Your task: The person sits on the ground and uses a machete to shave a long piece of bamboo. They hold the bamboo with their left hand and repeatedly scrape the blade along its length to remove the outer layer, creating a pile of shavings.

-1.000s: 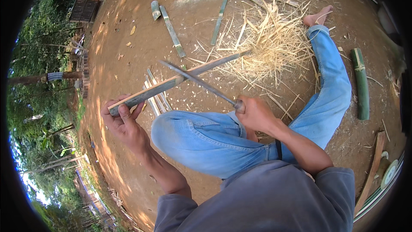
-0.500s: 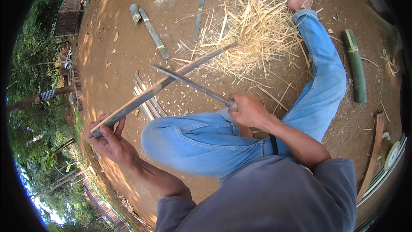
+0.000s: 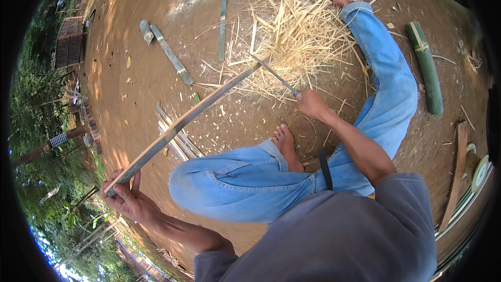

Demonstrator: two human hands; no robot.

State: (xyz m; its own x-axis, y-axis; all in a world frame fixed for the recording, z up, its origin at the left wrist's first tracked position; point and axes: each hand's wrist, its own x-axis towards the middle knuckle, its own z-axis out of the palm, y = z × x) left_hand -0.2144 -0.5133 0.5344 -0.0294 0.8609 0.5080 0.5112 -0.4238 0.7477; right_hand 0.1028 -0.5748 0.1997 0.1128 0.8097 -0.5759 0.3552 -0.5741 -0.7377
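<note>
My left hand pinches the lower end of a long split bamboo strip, thumb on one side and fingers on the other. From there the strip slants up and away to the right, pale along one edge and dark green on its face. My right hand is wrapped round the handle of a long, narrow-bladed knife. Its blade points up and left, with the tip by the strip's far end; whether they touch I cannot tell.
A heap of pale bamboo shavings lies beyond the knife, beside my outstretched leg. Bamboo pieces and thin strips lie on the dirt. A thick green bamboo length rests at right, near a wooden slat.
The knife has slid along the bamboo strip from its middle to its far end, as my right hand moved away and right. My left hand dropped slightly, still holding the strip.
</note>
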